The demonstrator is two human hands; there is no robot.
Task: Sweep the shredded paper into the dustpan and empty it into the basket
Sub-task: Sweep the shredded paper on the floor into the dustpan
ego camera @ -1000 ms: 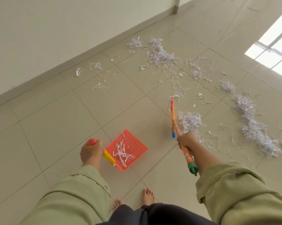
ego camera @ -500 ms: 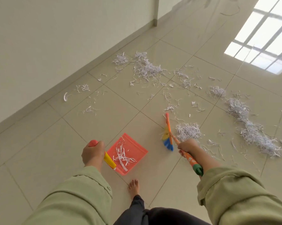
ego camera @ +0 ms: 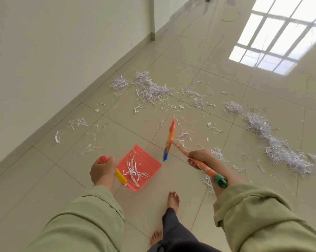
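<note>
My left hand (ego camera: 103, 171) grips the yellow and red handle of an orange dustpan (ego camera: 146, 160), which holds a few white paper strips. My right hand (ego camera: 199, 158) grips the orange shaft of a small broom (ego camera: 169, 141) whose head is raised just right of the dustpan's open edge. Shredded paper (ego camera: 150, 90) lies scattered over the tiled floor ahead, with a thick trail of shredded paper (ego camera: 273, 142) to the right. No basket is in view.
A pale wall (ego camera: 44, 60) runs along the left, meeting the floor at a skirting line. My bare feet (ego camera: 173, 199) stand just behind the dustpan. A bright window reflection (ego camera: 273, 33) lies on the tiles at top right.
The view has tilted up and I have stepped forward. The broom head has swung left, away from the paper clump and toward the dustpan. The dustpan stays in my left hand.
</note>
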